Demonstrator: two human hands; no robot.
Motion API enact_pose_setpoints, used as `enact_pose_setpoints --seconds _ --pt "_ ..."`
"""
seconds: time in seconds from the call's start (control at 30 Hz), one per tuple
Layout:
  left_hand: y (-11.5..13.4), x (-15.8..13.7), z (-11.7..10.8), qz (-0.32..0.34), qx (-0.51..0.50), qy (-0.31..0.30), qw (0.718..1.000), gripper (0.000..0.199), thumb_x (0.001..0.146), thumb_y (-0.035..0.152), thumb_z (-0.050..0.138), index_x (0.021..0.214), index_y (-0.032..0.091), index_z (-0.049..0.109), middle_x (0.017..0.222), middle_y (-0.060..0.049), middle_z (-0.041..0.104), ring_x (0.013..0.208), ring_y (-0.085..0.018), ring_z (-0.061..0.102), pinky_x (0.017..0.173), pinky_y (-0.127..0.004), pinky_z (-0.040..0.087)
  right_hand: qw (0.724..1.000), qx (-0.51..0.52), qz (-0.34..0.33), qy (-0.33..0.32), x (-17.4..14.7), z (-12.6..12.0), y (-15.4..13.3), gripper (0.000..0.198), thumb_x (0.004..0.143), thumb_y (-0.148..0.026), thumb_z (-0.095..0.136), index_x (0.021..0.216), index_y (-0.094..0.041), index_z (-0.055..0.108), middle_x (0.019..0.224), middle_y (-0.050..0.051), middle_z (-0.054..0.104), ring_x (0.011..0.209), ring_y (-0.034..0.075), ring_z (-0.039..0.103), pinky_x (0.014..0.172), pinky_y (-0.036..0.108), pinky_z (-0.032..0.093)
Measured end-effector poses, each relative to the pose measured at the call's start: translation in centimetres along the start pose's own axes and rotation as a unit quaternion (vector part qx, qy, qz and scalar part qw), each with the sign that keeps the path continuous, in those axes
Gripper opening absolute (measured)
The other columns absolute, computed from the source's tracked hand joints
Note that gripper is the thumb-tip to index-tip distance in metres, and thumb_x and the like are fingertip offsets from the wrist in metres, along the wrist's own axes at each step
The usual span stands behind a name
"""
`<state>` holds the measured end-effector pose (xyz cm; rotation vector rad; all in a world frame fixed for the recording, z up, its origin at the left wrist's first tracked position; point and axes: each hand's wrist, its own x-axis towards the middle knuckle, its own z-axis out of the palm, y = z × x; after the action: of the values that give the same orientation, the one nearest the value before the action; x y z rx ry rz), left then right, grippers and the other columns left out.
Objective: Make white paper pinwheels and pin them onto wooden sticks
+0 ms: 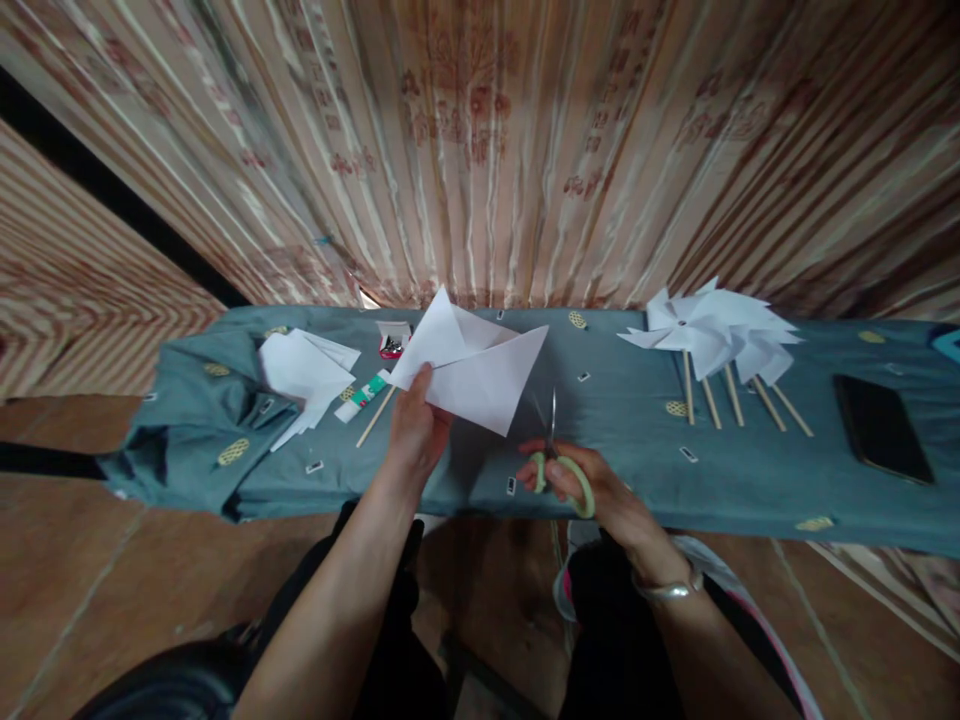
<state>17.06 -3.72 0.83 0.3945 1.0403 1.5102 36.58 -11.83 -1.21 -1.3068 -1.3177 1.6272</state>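
Note:
My left hand (420, 418) pinches a white sheet of paper (480, 375) at its left side and holds it above the cloth. The sheet has slits cut into it, and its flaps spread apart. In my right hand (581, 480) is a pair of scissors (577, 488) with pale green handles, my fingers through the loops. The blades point up and away from me, parted, to the right of the paper and not touching it.
A green-blue cloth (600, 400) covers the narrow table. At left lie white papers (304, 365), a green-and-white box (364, 395), a small red box (392, 340) and a wooden stick (376, 416). Several paper pinwheels (712, 325) and a black phone (881, 425) lie at right. A curtain (480, 150) hangs behind.

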Motion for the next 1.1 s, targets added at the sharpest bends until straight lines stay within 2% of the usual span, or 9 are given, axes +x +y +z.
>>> enact_pose_setpoints --seconds 0.1,0.2,0.4,0.63,0.87,1.1 --pt "0.3 -0.1 0.0 0.026 -0.006 0.005 1.0 0.015 0.09 0.018 0.054 0.09 0.021 0.069 0.092 0.0 0.075 0.09 -0.013 0.07 0.078 -0.022 0.055 0.997 -0.001 0.019 -0.072 -0.6 0.5 0.1 0.072 0.07 -0.073 0.069 0.113 -0.016 0.064 0.097 0.01 0.073 0.087 0.022 0.069 0.076 0.032 0.052" --pt "0.1 -0.4 0.0 0.042 0.013 -0.003 0.999 0.013 0.089 0.021 0.058 0.092 0.022 0.07 0.09 0.0 0.075 0.095 -0.014 0.07 0.081 -0.023 0.055 0.995 -0.009 0.007 -0.102 -0.6 1.3 0.3 0.074 0.071 -0.076 0.065 0.113 -0.015 0.064 0.096 0.011 0.072 0.084 0.021 0.067 0.074 0.032 0.051" --pt "-0.2 -1.0 -0.1 0.044 0.055 -0.033 0.997 0.015 0.089 0.026 0.059 0.101 0.025 0.069 0.098 -0.001 0.076 0.113 -0.019 0.066 0.088 -0.027 0.055 0.996 -0.01 0.008 -0.086 0.2 2.1 0.6 0.068 0.072 -0.075 0.065 0.107 -0.016 0.066 0.087 0.007 0.072 0.073 0.017 0.064 0.064 0.028 0.048" --pt "-0.2 -1.1 0.0 0.036 0.032 -0.035 0.998 0.018 0.084 0.029 0.067 0.102 0.025 0.066 0.103 -0.001 0.075 0.107 -0.018 0.068 0.084 -0.025 0.055 0.996 0.017 0.033 -0.08 0.5 2.2 0.5 0.063 0.068 -0.07 0.071 0.1 -0.016 0.067 0.081 0.005 0.072 0.067 0.014 0.062 0.063 0.027 0.049" --pt "-0.5 -1.1 -0.1 0.037 0.048 -0.034 0.998 0.018 0.09 0.025 0.058 0.105 0.023 0.067 0.103 -0.003 0.075 0.111 -0.018 0.067 0.084 -0.025 0.055 0.997 0.01 0.025 -0.079 0.7 2.3 0.4 0.057 0.07 -0.067 0.072 0.096 -0.017 0.069 0.078 0.004 0.072 0.063 0.013 0.061 0.06 0.025 0.047" --pt "-0.3 -1.2 -0.2 0.025 0.028 -0.037 0.999 0.017 0.088 0.023 0.06 0.102 0.025 0.069 0.096 0.0 0.075 0.107 -0.018 0.068 0.085 -0.026 0.056 0.997 -0.012 0.026 -0.074 0.7 2.0 0.5 0.057 0.071 -0.067 0.07 0.1 -0.017 0.069 0.08 0.005 0.072 0.066 0.014 0.062 0.059 0.025 0.047"
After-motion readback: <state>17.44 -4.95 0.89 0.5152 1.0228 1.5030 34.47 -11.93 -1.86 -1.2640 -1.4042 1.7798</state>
